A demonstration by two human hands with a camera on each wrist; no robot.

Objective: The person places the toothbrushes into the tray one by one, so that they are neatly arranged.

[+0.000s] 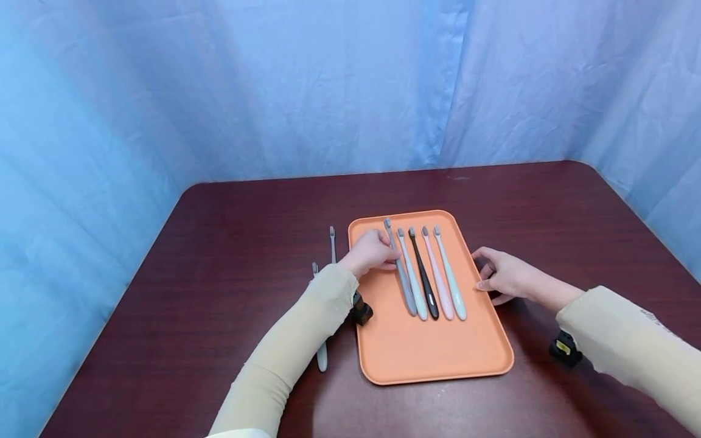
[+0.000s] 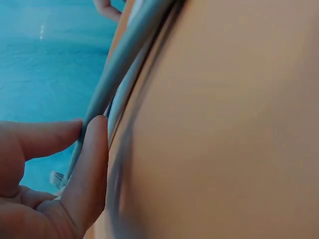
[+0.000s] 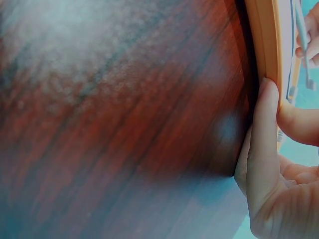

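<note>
Sleeved left hand (image 1: 368, 254) grip pinches grey toothbrush (image 1: 401, 274) on orange tray (image 1: 427, 350); right hand (image 1: 506, 275), fingers straight, steadies tray's edge; two brushes (image 1: 322, 359) on tabletop (image 1: 230, 243).

A tray (image 1: 432, 353) sat at the table's (image 1: 219, 243) centre, with five toothbrushes (image 1: 427, 274) lying side by side in its 12 o'clock half. Two more toothbrushes (image 1: 331, 243) lay on the table at the tray's 9 o'clock. One hand (image 1: 369, 252) rested at the tray's 10 o'clock, the other hand (image 1: 506, 274) at its 3 o'clock edge.
</note>
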